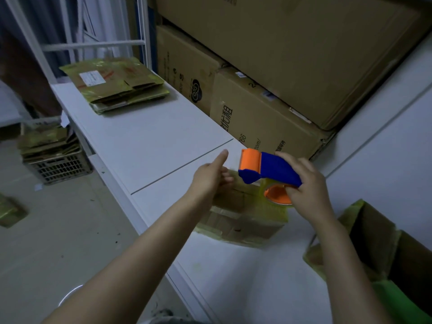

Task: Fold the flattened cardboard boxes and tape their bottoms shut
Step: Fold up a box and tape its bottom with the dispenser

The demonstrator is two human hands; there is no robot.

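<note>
White worktop [163,136] runs away from you along a wall of big stacked cartons [292,54]. Your right hand [308,185] has its grip closed round the blue-and-orange tape dispenser [271,169], fingers wrapped over the blue body and reaching down to the orange-cored tape roll [278,196]. The dispenser's orange end points toward your left hand [210,176].

You hold it just over the cardboard box [243,220], which lies on the worktop right in front of you with its flaps folded in and facing up. The box's edges are glossy with yellowish tape. Your left hand is above the box's far left corner, index finger straight out and the other fingers curled in. Whether that grip pinches a tape end or holds nothing cannot be told from this view.

At the far end of the worktop a stack of flattened boxes [114,87] lies well apart from you, a white label on top. An open box [374,230] stands just beside your right forearm, something green inside it. On the floor to your left a plastic crate [60,170] carries more flattened cardboard
</note>
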